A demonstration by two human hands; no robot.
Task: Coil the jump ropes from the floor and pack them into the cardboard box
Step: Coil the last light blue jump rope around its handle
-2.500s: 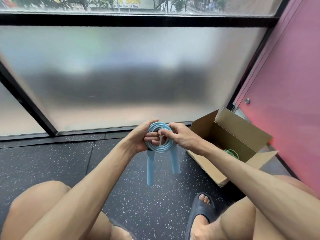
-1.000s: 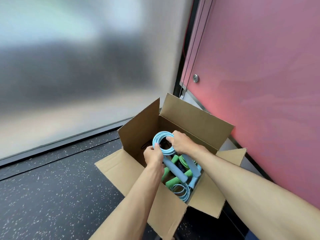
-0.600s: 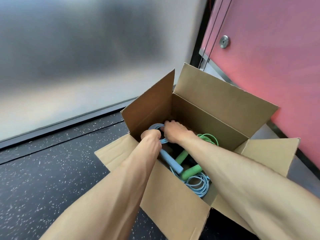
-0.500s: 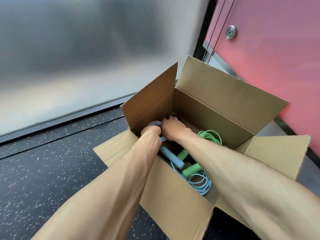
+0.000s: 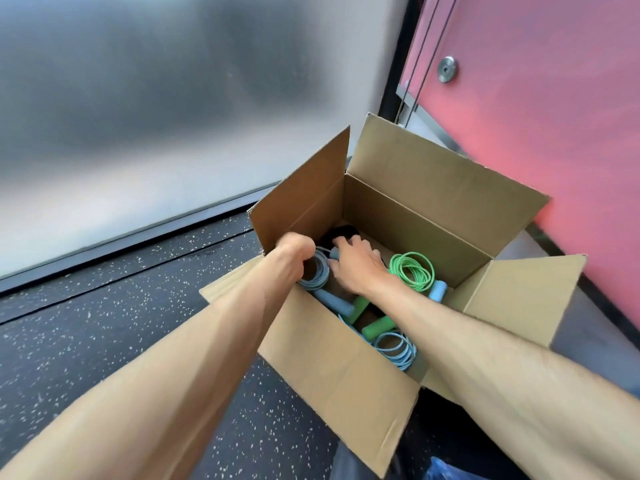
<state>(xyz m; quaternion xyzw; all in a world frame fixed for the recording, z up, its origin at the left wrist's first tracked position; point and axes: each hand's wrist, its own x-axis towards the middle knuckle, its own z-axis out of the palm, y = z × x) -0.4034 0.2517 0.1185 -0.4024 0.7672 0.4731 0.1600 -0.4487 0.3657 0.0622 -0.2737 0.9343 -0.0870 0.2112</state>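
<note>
As the left grip (image 5: 294,251) clasps it, blue rope (image 5: 320,275) lies coiled.

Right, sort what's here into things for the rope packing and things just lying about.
Job: blue rope, held by the left hand, right hand on it; green rope; second blue rope; cardboard box.
Just there: frosted window; pink wall; round metal fitting; speckled floor.
</note>
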